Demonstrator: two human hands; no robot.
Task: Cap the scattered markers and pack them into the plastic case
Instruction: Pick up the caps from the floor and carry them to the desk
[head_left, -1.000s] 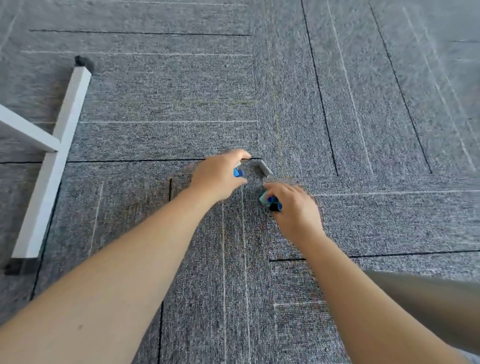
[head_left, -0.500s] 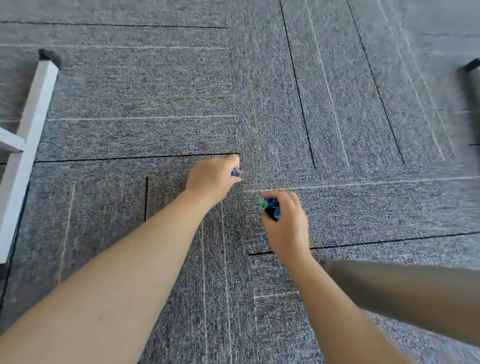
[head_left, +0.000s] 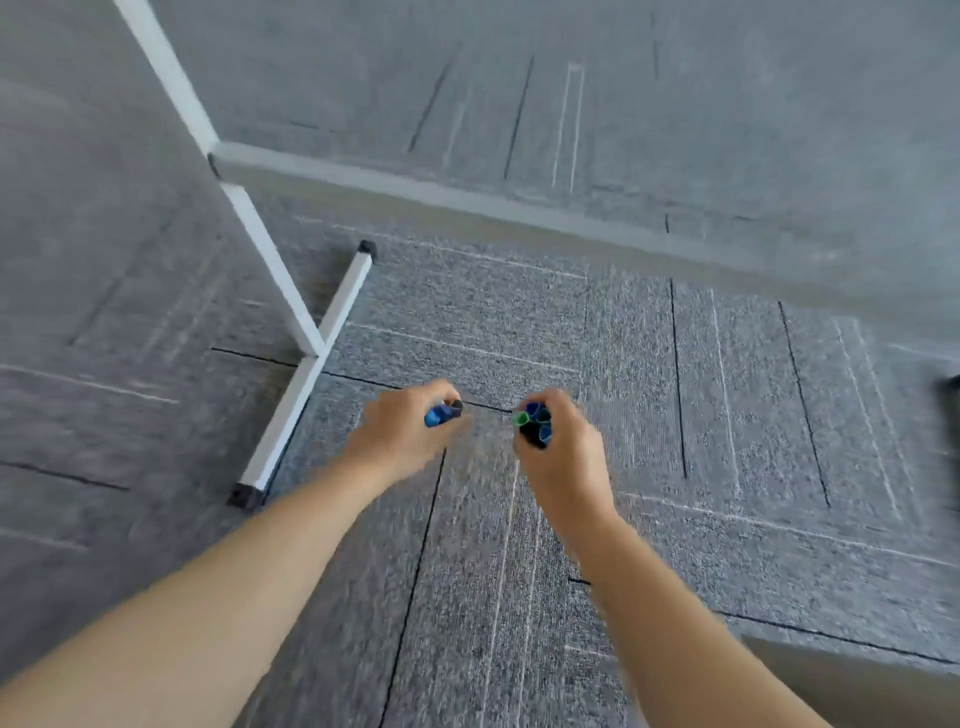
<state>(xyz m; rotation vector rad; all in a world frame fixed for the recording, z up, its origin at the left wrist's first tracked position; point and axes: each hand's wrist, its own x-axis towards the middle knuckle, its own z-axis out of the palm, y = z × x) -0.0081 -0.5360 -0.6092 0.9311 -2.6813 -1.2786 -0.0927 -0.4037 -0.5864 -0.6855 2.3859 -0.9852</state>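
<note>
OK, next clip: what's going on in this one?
A person is gathering markers off a grey carpet floor. The left hand holds a blue marker; the right hand has a grip on a bundle of markers, blue and green ends showing. A white metal frame leg stands to the left. No plastic case is in view, so packing is not yet done.

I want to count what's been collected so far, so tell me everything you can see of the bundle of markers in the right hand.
The bundle of markers is gripped in the curled fingers of the right hand, held above the grey carpet and touching nothing else. Only the ends show, pointing up and toward the left hand: one green, several blue, and dark ones between. They look like smooth plastic, packed tightly side by side. The barrels are hidden inside the fist, and motion blur prevents an exact count or telling caps from bare ends.
</note>
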